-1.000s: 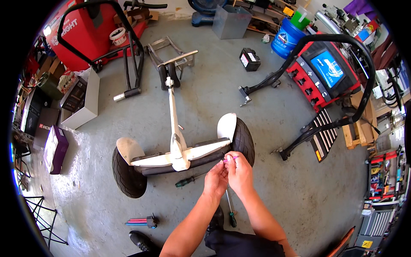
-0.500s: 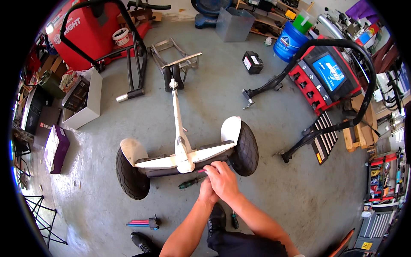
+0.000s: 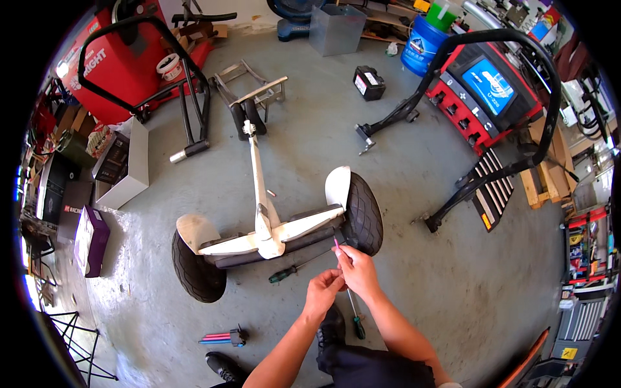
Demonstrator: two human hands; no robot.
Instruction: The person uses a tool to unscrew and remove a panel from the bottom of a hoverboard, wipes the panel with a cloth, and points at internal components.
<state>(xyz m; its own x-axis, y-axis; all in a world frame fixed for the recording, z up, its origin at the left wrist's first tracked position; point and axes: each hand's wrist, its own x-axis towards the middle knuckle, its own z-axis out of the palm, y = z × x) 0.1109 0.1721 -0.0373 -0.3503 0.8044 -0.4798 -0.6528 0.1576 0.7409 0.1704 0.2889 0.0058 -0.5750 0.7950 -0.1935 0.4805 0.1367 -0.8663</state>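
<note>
A white two-wheeled self-balancing scooter [image 3: 272, 236] with black tyres lies on the grey concrete floor, its steering post pointing away from me. My right hand [image 3: 358, 269] pinches a thin pink hex key [image 3: 336, 244] that points up toward the scooter's right wheel [image 3: 363, 213]. My left hand [image 3: 323, 289] touches the right hand from below, fingers curled at the key's lower end. A green-handled screwdriver [image 3: 294, 268] lies on the floor just in front of the scooter. A second green-handled screwdriver [image 3: 355, 317] lies under my right wrist.
A holder of coloured hex keys [image 3: 223, 337] lies on the floor at lower left. A red machine with a screen [image 3: 485, 90] and a black tubular stand [image 3: 453, 194] are to the right. A black battery [image 3: 369, 83], a blue drum [image 3: 424, 45] and a white cabinet [image 3: 126, 171] stand further off.
My hands rose from the floor beside the scooter and now hold the pink hex key up in front of the right wheel. The view shifted slightly.
</note>
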